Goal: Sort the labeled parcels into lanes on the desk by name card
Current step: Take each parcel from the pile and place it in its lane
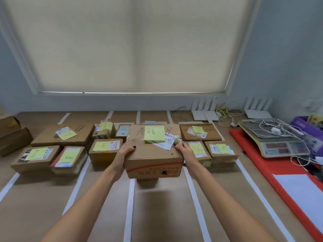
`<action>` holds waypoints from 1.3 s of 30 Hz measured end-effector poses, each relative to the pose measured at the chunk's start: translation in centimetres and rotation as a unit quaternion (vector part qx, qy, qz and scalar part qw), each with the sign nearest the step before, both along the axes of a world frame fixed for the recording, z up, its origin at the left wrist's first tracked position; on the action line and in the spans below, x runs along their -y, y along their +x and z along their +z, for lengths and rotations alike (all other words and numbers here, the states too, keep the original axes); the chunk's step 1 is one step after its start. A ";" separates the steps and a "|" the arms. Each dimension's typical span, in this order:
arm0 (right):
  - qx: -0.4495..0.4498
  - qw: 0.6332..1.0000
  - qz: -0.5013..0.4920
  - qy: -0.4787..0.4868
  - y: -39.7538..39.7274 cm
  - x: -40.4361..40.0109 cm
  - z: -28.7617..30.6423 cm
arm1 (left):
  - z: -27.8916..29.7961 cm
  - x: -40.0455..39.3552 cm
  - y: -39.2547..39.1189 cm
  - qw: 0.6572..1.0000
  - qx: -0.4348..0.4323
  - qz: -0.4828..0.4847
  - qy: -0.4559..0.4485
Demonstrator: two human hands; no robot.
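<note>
Your left hand and right hand grip the sides of a box, thumbs curled over its top, holding it above the desk between two tape lines, among other parcels.

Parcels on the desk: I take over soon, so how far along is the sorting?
Mostly done: noted parcels already sit in the taped lanes. In hand: the left hand and right hand grip a big box. Left: two unnoted boxes far left.
</note>
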State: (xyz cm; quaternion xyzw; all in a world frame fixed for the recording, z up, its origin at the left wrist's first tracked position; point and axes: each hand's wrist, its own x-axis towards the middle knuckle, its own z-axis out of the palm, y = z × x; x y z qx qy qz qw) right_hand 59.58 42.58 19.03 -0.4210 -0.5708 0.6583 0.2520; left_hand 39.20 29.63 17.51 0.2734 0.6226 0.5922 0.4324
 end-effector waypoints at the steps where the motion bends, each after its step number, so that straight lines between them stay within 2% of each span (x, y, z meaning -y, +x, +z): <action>1: -0.004 1.000 -0.005 -0.001 1.2 -0.4 0.0 | 0.1 -0.7 1.0 1.000 0.001 -0.008 -0.001; 5: -0.012 0.999 -0.040 -0.004 5.9 -1.7 -0.8 | 0.2 -2.6 5.2 0.999 -0.003 -0.044 -0.012; 8: 0.019 0.998 -0.051 -0.009 9.1 -3.2 -1.3 | -0.4 -3.6 8.8 0.998 -0.005 -0.045 -0.036; 16: 0.071 0.993 -0.080 -0.045 18.0 -8.3 -5.1 | -4.7 -9.2 17.3 0.993 -0.005 -0.055 -0.103; 22: 0.111 0.988 -0.060 -0.088 23.3 -12.7 -8.7 | -7.6 -13.5 23.1 0.984 0.012 -0.059 -0.165; 30: 0.121 0.985 -0.029 -0.117 26.5 -17.2 -12.4 | -10.0 -17.4 27.1 0.978 0.031 -0.030 -0.205; 39: 0.146 0.982 -0.004 -0.123 26.0 -19.4 -13.9 | -11.1 -19.4 26.8 0.977 0.013 0.012 -0.213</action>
